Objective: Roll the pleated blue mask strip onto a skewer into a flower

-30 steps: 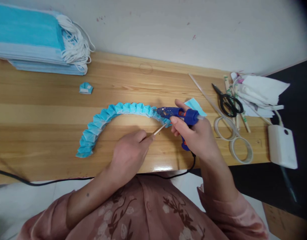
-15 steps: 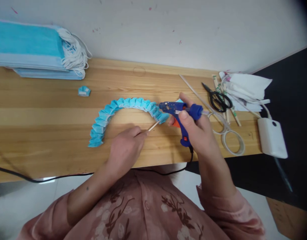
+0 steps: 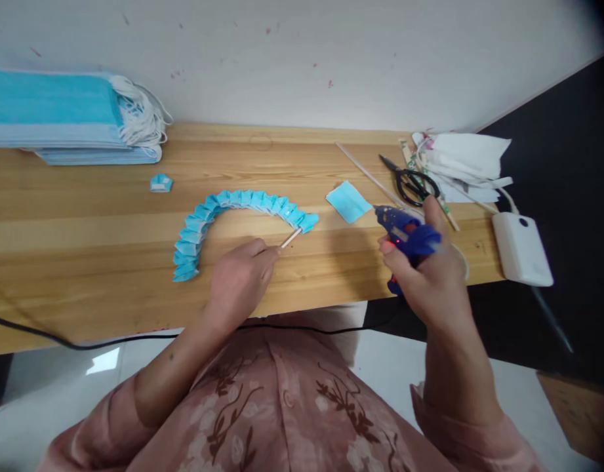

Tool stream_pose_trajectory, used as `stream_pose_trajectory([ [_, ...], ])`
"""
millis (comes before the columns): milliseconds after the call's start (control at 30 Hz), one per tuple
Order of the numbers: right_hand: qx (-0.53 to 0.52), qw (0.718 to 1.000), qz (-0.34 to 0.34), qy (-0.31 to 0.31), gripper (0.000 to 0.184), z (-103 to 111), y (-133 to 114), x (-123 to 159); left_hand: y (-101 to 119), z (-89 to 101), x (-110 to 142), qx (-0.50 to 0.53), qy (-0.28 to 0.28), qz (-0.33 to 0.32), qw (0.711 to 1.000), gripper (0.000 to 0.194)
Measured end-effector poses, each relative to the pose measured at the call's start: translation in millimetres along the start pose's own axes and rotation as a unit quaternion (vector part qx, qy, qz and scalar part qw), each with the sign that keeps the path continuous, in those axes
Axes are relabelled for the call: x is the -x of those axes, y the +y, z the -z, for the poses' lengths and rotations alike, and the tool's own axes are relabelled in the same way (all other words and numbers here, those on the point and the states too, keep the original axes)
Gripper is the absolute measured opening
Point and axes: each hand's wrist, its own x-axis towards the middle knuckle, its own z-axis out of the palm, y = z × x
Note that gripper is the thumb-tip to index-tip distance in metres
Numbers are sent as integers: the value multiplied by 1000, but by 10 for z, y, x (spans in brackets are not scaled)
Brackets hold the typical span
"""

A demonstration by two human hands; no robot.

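My left hand pinches a thin wooden stick, whose far tip touches the right end of a pleated blue strip. The strip lies on the table in an arch of many small folds. In my right hand is a blue glue gun, held above the table with its nozzle pointing left and a small red light showing. A flat blue square of mask fabric rests between the strip and the nozzle. One small folded blue piece sits apart at the upper left.
A stack of blue face masks stands at the back left. Black-handled scissors, a clear glue stick, and white mask scraps lie at the right. Beyond them is a white power adapter. A black cable runs along the front edge.
My right hand has drawn the glue gun away from the strip's end, to the right, uncovering the blue square. My left hand keeps the stick at the strip's end.
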Motion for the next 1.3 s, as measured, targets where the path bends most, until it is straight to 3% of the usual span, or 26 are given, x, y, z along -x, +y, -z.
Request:
stream_pose_trajectory([
  [67,91,995,-35,9,93,-36,93,78,-2,-3,0,8,1,1,1000,37],
  [133,157,987,-17,5,91,-105,139,113,-6,-7,2,12,3,0,1000,40],
  [267,215,976,42,-11,85,-193,161,105,-10,-8,12,5,16,-8,1000,38],
  [367,233,971,52,-27,75,-139,150,100,-8,-6,20,10,23,-13,1000,35],
  [567,183,977,108,17,43,-28,-51,64,-7,-9,27,19,11,12,1000,37],
  [700,147,966,212,-2,30,-233,-313,-30,3,4,24,16,2,20,1000,42],
  [800,150,956,253,-1,29,-448,-443,-119,16,31,15,7,-21,21,1000,48],
  [1067,140,960,240,-33,27,-711,-513,-361,14,71,-12,-7,-63,26,998,44],
  [1300,140,958,247,-41,21,-751,-553,-462,-18,30,-6,-17,-33,10,999,36],
])
